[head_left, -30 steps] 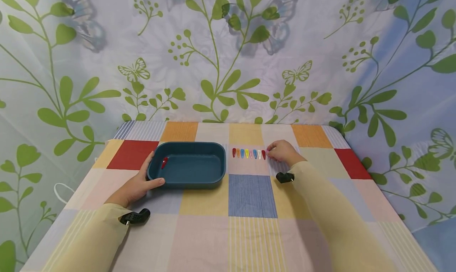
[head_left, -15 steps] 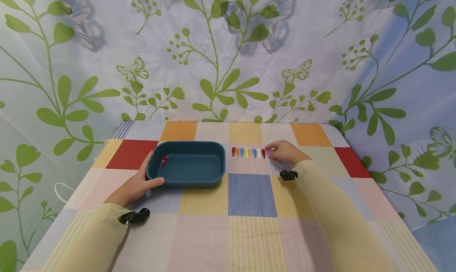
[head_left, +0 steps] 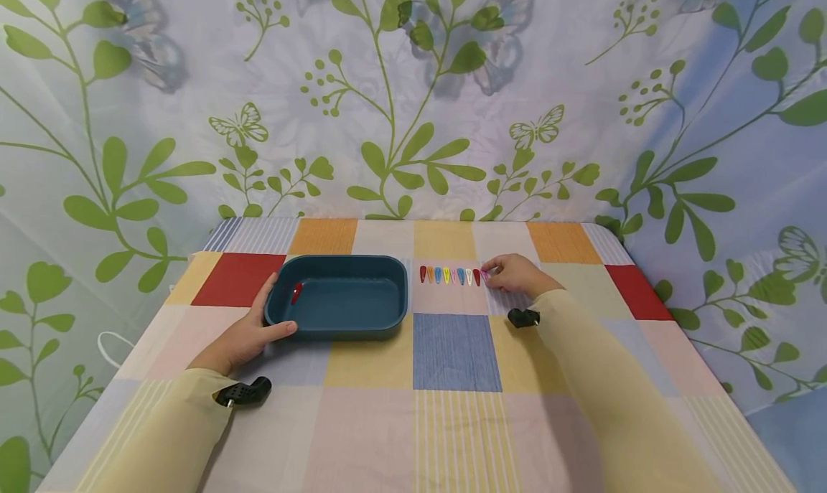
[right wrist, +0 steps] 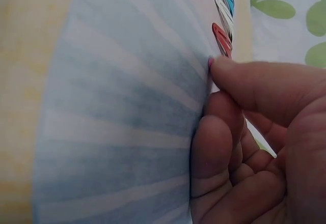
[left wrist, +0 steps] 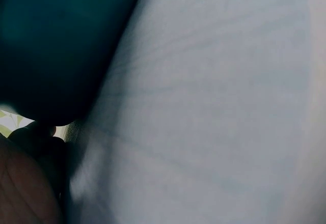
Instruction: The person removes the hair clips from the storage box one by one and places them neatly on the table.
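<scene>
My left hand (head_left: pixel 239 339) rests against the near left corner of a dark blue-green rectangular tub (head_left: pixel 336 331), its thumb along the front and its fingers along the left side. Inside the tub lies one red hair clip (head_left: pixel 296 293). To the right, several snap hair clips in various colours form a row, with a dark red clip (head_left: pixel 477 277) at its right end. Just beyond that end, my right hand (head_left: pixel 517 274) pinches a pink hair clip (right wrist: pixel 210 63) at the cloth. Thumb and fingers cover most of this clip.
A patchwork cloth (head_left: pixel 457 353) covers the table. Behind it hangs a leaf-and-butterfly curtain (head_left: pixel 413 120). A black device (head_left: pixel 523 318) sits at the right wrist and another black device (head_left: pixel 248 392) at the left. A white cord (head_left: pixel 110 346) loops beyond the left edge.
My right hand has shifted slightly right and away from the row, and more of the pink hair clip shows at its fingertips. The left hand and the tub stay in place.
</scene>
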`<state>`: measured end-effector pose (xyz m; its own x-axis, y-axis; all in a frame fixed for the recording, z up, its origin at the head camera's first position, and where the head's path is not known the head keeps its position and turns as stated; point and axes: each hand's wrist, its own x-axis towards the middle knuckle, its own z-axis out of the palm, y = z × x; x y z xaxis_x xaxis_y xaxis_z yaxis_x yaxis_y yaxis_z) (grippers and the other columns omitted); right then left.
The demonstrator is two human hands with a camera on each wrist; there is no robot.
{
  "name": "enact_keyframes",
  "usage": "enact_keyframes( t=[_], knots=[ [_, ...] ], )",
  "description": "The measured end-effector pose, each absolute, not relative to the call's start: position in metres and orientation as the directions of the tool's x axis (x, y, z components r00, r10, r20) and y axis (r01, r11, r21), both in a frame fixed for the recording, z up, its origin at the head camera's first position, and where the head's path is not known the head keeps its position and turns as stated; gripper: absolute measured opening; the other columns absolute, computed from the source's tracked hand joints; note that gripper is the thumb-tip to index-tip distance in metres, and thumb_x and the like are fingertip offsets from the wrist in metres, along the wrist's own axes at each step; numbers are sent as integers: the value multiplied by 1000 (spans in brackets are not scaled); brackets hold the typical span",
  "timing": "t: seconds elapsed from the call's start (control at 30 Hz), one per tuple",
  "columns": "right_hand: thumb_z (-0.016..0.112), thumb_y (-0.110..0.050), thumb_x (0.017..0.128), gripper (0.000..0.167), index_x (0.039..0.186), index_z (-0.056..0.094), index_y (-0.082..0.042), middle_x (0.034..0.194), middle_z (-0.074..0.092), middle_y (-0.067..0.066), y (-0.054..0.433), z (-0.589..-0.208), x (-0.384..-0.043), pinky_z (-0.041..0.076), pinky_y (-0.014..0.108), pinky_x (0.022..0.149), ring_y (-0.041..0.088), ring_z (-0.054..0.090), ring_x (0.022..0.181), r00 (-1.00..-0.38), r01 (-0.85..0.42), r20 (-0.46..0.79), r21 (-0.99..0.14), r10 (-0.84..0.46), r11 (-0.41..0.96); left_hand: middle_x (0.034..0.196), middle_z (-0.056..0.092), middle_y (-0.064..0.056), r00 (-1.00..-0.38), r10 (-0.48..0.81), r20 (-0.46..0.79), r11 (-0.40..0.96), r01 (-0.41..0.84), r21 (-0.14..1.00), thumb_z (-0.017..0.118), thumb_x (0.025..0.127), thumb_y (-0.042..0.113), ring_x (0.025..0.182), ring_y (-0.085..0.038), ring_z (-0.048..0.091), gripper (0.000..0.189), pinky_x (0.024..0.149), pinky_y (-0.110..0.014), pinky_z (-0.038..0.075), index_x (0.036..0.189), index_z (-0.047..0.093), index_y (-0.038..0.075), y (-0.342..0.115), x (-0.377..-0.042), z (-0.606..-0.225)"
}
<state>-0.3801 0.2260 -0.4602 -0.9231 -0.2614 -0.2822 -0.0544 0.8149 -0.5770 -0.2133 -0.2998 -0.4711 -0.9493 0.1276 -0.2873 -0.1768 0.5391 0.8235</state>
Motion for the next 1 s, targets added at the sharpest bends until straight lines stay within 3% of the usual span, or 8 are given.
enact_keyframes(
  t=[0.67, 1.0],
  knots=[
    [78, -14, 92, 43, 133, 68, -4, 89, 58, 2, 227, -463, -377, 47, 24, 64, 11, 55, 69, -928, -52, -260, -621, -268, 782, 175, -5, -25, -946, 139, -292, 511, -184, 839, 73, 94, 47, 155, -57, 11, 119, 114, -74, 39, 163, -24, 46, -301, -214, -471],
    [77, -12, 93, 54, 143, 61, -3, 89, 59, 1, 234, -465, -375, 48, 26, 71, 15, 54, 76, -919, 22, -294, -706, -264, 708, 175, -4, -25, -946, 136, -294, 522, -183, 833, 74, 93, 48, 155, -57, 11, 119, 113, -73, 41, 163, -24, 46, -302, -214, -472]
  ],
)
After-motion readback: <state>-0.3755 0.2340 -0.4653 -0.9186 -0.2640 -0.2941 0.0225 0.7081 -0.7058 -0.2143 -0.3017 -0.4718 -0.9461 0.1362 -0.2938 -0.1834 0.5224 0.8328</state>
